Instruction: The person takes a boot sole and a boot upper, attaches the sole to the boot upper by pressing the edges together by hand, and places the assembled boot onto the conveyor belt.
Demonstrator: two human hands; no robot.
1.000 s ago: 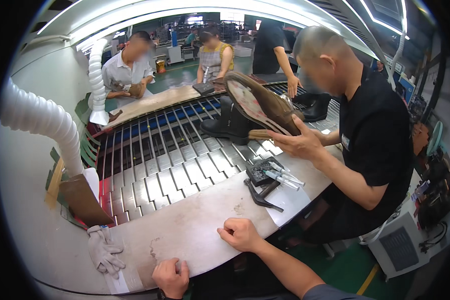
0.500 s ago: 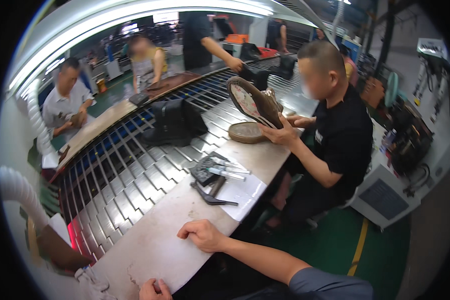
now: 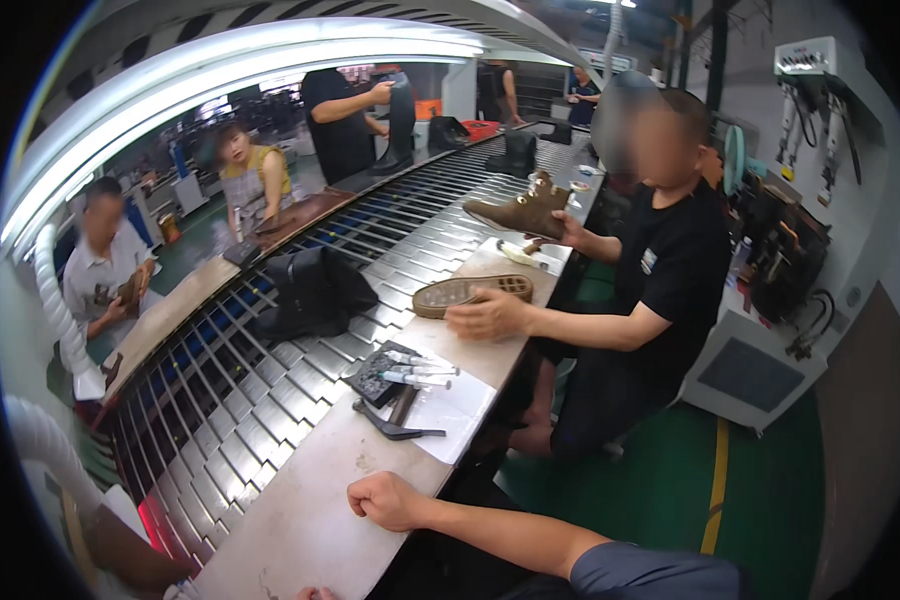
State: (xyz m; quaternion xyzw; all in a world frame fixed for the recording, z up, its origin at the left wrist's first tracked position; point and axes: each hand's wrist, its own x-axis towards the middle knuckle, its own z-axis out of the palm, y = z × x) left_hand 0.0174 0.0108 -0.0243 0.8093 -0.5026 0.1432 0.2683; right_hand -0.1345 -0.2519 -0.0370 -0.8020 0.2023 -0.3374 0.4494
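Note:
My right hand rests on the pale work board, its fingers curled into a fist with nothing seen in them. Only a bit of my left hand shows at the lower edge; most of it is cut off. Beyond my right hand lies a black-headed hammer, partly on a white sheet. Several clear syringe-like tubes lean on a dark block beside it. At the right, a co-worker holds a brown boot with one hand and has the other at a shoe sole.
A slatted metal conveyor runs along the board's far side, carrying black boots. White flexible ducts hang at the left. Other people work across the conveyor. A grey machine stands at the right on the green floor.
The co-worker has lifted the boot away from me and moved a hand to the sole on the board. My view has shifted, and less of my left hand shows. My right hand stays resting.

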